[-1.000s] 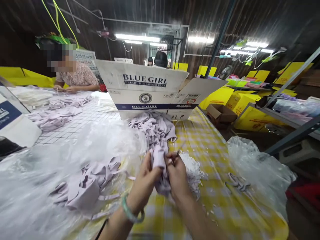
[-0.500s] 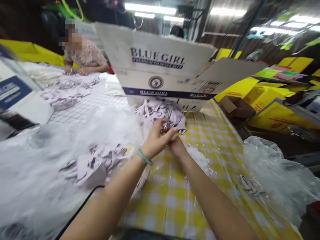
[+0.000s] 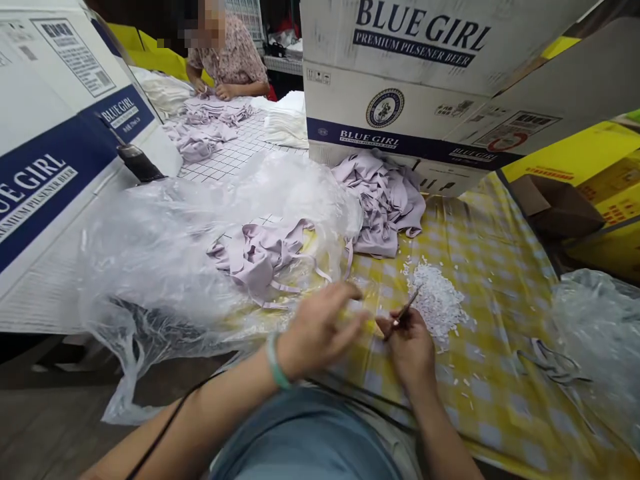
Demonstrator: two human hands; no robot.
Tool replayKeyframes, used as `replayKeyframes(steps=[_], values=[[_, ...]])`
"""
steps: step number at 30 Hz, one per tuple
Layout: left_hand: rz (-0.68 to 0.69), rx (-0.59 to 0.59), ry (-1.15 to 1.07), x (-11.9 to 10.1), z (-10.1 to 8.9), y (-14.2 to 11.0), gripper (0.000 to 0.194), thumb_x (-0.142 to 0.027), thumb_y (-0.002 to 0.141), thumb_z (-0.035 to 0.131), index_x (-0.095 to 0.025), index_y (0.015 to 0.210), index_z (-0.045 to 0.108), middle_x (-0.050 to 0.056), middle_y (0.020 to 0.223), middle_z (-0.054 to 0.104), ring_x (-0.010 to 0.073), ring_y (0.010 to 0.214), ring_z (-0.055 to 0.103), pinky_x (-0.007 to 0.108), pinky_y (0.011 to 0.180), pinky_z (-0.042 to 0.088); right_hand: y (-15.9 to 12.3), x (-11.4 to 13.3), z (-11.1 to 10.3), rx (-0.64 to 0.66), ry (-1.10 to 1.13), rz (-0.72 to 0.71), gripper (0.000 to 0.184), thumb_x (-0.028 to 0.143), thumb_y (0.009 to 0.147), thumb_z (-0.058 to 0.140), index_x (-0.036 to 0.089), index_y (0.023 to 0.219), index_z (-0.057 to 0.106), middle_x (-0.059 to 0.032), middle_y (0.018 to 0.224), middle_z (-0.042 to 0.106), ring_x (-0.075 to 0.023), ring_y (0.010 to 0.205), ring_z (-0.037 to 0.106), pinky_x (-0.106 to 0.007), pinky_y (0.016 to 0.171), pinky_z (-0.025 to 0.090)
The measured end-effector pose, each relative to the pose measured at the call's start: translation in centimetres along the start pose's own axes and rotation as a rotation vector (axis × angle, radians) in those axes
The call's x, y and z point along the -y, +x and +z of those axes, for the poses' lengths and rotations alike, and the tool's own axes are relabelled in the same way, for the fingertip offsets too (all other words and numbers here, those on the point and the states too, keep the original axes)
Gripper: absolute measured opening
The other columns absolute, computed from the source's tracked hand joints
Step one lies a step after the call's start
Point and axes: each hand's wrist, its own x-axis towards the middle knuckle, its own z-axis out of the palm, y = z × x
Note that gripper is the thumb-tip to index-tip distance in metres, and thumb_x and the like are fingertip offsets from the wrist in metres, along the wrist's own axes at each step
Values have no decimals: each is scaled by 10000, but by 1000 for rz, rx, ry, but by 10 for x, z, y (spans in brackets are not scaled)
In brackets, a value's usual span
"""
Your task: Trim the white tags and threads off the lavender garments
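My right hand (image 3: 413,350) is closed round a pair of scissors (image 3: 409,305), whose blades point up and away over the checked cloth. My left hand (image 3: 323,330), with a green bangle (image 3: 277,360) on its wrist, hovers just left of it. Its fingers are apart and slightly blurred, with nothing visible in them. Beyond the left hand, a few lilac fabric pieces with straps (image 3: 260,257) lie on a clear plastic bag (image 3: 165,247). A larger pile of lilac garments (image 3: 377,200) sits against the carton. Small white scraps (image 3: 437,297) are heaped close to the scissors.
A tall BLUE GIRL carton (image 3: 345,113) stands behind the pile, and another carton (image 3: 55,133) stands at left. Across the table a person (image 3: 233,60) handles lilac fabric. Loose straps (image 3: 553,363) and a crumpled plastic bag (image 3: 595,333) lie on the right. A dark cable (image 3: 175,413) crosses my lap.
Both hands have come back from the lilac pile toward my body and moved apart. The scissors have come along in my right hand. My view has tilted down.
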Motion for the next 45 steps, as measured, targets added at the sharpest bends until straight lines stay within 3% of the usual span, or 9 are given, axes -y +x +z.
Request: replayKeyframes(steps=[4,8,12,18,21,26,30,40,45], values=[[-295,-166,591,56,-82,-29,337,-393,817,656,-146,1032,578,152,1069,578,294,1002,562,420,836,494,-10,1,-10,53,-135,-33,455,531,690,719,216,961,534,-11,859,580,-196,811,560,-357,761,470],[-430,-104,537,70,-111,-33,148,-315,883,534,-185,858,601,49,814,568,199,743,555,314,665,459,-17,24,5,86,-111,-123,385,462,739,716,226,975,525,-23,912,567,-208,892,552,-387,849,445],[-186,-354,10,9,-75,0,66,-230,922,511,-192,899,560,32,823,572,161,758,552,290,715,477,-18,54,15,119,166,-152,287,378,785,696,241,942,498,-39,999,585,-191,883,585,-368,852,474],[135,268,-348,-36,11,21,218,-147,936,423,-170,949,639,113,990,670,196,951,615,316,877,507,-9,42,2,118,228,-56,261,330,717,705,231,905,553,-33,876,673,-206,777,630,-346,736,526],[-2,303,-332,-18,5,5,178,-152,923,465,-162,959,638,94,956,675,183,910,627,297,841,516,-11,18,-1,87,251,111,367,355,677,745,214,954,551,-43,919,699,-209,782,648,-350,732,531],[-242,-18,149,33,-57,-20,155,-168,896,454,-162,948,600,85,945,605,203,876,586,357,811,491,-21,5,-14,-23,66,127,405,412,685,761,202,963,553,-41,853,687,-189,741,632,-311,690,510],[-309,63,352,56,-81,-38,182,-239,908,440,-179,962,603,83,966,589,220,904,575,361,801,485,-23,7,-27,-144,-258,31,421,473,680,770,193,937,588,-10,750,624,-148,615,526,-286,617,451],[-23,185,-41,11,6,-48,212,-85,874,421,-158,998,577,100,978,638,189,913,585,304,803,485,-36,34,12,-6,121,-83,338,322,746,737,240,923,461,-44,1052,585,-153,828,608,-344,793,507],[-13,251,-121,10,-2,-47,239,-39,831,414,-174,936,581,82,921,641,188,885,599,306,796,499,-36,19,-2,-51,104,-59,288,307,768,705,232,885,452,-48,1034,583,-183,933,607,-386,869,481]])
